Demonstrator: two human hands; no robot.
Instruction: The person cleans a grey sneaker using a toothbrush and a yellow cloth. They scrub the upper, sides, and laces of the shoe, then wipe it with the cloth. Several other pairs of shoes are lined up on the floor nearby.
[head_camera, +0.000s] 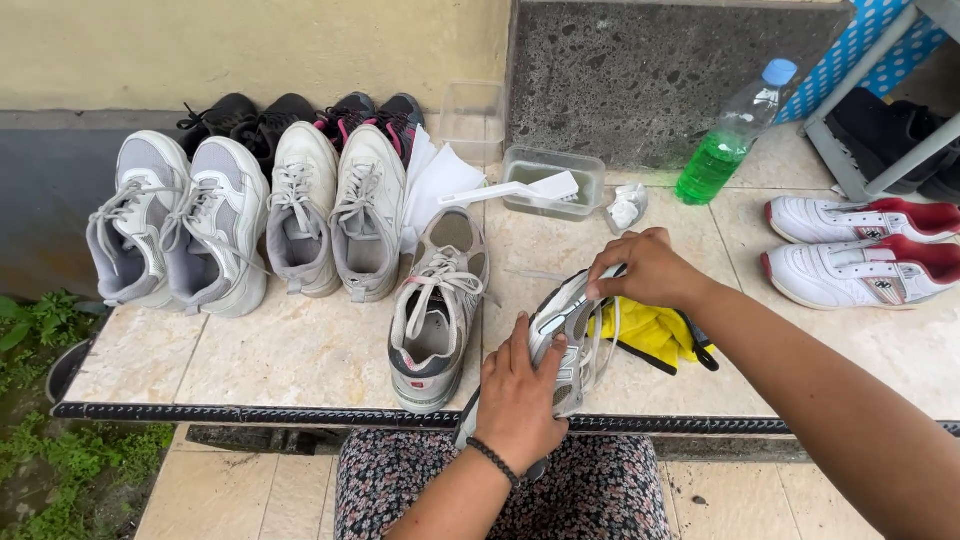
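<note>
1. A tiled ledge (300, 350) outdoors, below a yellow wall.
2. The left hand (520, 395) is closed around a grey sneaker (565, 335) at the ledge's near edge. The shoe's long axis runs away from the person.
3. The right hand (650, 265) pinches its far end, probably the tongue.
4. Beside the sneaker: its lone mate (435, 310), one yellow cloth (650, 330), and two white-red shoes (860, 245) to the right.

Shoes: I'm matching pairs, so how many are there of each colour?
Grey-and-white sneakers: 6
Black sneakers: 2
Black-and-pink sneakers: 2
White-and-red sneakers: 2
Total: 12; dark footwear under the rack left out, unclear.
</note>
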